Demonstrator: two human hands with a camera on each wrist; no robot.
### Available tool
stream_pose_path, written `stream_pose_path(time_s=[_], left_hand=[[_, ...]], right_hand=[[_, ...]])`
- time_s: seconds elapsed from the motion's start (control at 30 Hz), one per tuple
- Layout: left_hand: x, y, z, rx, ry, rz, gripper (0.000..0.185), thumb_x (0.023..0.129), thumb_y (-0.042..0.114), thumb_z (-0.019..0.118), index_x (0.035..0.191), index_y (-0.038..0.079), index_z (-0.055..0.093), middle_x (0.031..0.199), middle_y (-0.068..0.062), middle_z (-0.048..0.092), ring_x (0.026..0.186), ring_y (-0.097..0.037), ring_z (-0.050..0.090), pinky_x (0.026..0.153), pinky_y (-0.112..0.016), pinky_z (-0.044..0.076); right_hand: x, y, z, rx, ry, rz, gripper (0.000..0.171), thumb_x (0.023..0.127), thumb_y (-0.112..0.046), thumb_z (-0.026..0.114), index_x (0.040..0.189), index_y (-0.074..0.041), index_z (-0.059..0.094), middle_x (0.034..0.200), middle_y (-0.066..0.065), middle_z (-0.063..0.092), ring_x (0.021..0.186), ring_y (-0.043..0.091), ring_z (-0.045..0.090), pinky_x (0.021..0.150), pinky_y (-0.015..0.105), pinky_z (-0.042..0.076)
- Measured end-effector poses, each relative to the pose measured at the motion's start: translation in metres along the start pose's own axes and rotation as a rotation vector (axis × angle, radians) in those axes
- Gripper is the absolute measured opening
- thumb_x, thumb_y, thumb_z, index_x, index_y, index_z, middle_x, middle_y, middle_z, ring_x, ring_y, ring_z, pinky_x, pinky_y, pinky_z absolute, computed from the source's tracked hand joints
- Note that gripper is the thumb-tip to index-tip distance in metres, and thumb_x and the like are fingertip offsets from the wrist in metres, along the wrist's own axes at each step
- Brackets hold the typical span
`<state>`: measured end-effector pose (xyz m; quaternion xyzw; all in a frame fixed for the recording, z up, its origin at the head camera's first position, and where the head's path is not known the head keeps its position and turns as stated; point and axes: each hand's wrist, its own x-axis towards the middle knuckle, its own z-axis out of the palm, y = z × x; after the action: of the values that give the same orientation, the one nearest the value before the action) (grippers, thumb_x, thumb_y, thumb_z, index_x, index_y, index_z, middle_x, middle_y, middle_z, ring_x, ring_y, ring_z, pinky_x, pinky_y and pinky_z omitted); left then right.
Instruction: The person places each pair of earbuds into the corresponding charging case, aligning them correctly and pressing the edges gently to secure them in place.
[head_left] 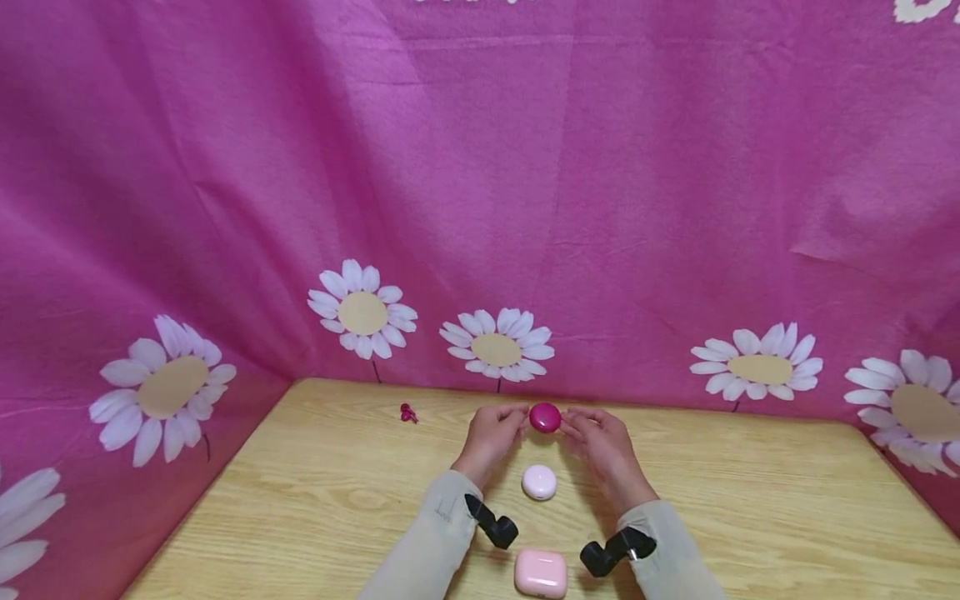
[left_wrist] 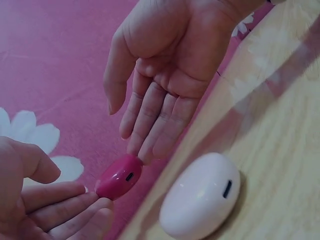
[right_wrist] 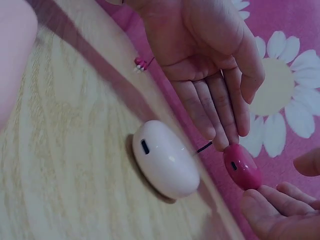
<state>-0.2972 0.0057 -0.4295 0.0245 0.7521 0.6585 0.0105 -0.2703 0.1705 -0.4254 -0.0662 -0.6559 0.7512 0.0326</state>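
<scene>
Pink-red, smooth oval case (head_left: 545,417) up off the wooden table (head_left: 750,500), pressed between straight fingertips of left hand (head_left: 491,437) and right hand (head_left: 603,446), both open. Held by its ends, so not dropping. Below, white round case (head_left: 539,482) lying flat.

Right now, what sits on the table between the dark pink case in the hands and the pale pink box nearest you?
A white oval case, seen in the head view.
</scene>
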Motion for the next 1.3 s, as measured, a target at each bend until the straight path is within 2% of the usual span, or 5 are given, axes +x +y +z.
stream_pose_path(time_s=[0.13, 0.43, 0.73, 1.0, 1.3], left_hand=[[-0.002, 0.006, -0.004, -0.068, -0.015, 0.049, 0.027, 0.092, 0.009, 0.057, 0.114, -0.003, 0.068, 0.100, -0.014, 0.071, 0.095, -0.027, 0.068, 0.084, -0.039, 0.054], [-0.008, 0.028, -0.010, -0.164, -0.034, 0.096, 0.026, 0.094, 0.006, 0.058, 0.117, -0.003, 0.067, 0.113, -0.014, 0.068, 0.103, -0.025, 0.066, 0.082, -0.026, 0.054], [-0.015, 0.040, -0.014, -0.210, -0.058, 0.150, 0.027, 0.091, 0.004, 0.063, 0.117, -0.003, 0.067, 0.112, -0.015, 0.068, 0.102, -0.027, 0.067, 0.081, -0.029, 0.055], [-0.027, 0.060, -0.015, -0.162, -0.025, 0.206, 0.028, 0.087, 0.005, 0.070, 0.115, 0.002, 0.069, 0.109, -0.009, 0.070, 0.094, -0.021, 0.067, 0.077, -0.028, 0.056], [-0.037, 0.072, -0.016, -0.176, 0.001, 0.389, 0.030, 0.084, -0.001, 0.072, 0.113, -0.001, 0.068, 0.110, -0.015, 0.069, 0.095, -0.029, 0.067, 0.075, -0.026, 0.056]], right_hand=[[-0.003, -0.007, 0.003, -0.006, 0.005, -0.038, 0.032, 0.095, -0.003, 0.054, 0.123, 0.014, 0.051, 0.120, 0.025, 0.060, 0.099, 0.017, 0.065, 0.095, 0.038, 0.048], [-0.012, -0.025, 0.006, -0.014, 0.013, -0.145, 0.034, 0.094, 0.002, 0.055, 0.125, 0.014, 0.048, 0.127, 0.030, 0.056, 0.096, 0.009, 0.066, 0.089, 0.030, 0.051], [-0.020, -0.035, 0.011, -0.068, 0.103, -0.260, 0.032, 0.088, 0.006, 0.063, 0.118, 0.009, 0.055, 0.115, 0.024, 0.065, 0.090, 0.001, 0.064, 0.078, 0.018, 0.052], [-0.029, -0.045, 0.020, 0.073, 0.156, -0.348, 0.032, 0.084, 0.011, 0.066, 0.114, 0.008, 0.056, 0.100, 0.009, 0.070, 0.084, 0.006, 0.065, 0.078, 0.024, 0.055], [-0.040, -0.057, 0.029, 0.037, 0.226, -0.505, 0.032, 0.081, 0.008, 0.071, 0.111, 0.008, 0.058, 0.102, 0.016, 0.067, 0.088, 0.010, 0.065, 0.079, 0.018, 0.051]])
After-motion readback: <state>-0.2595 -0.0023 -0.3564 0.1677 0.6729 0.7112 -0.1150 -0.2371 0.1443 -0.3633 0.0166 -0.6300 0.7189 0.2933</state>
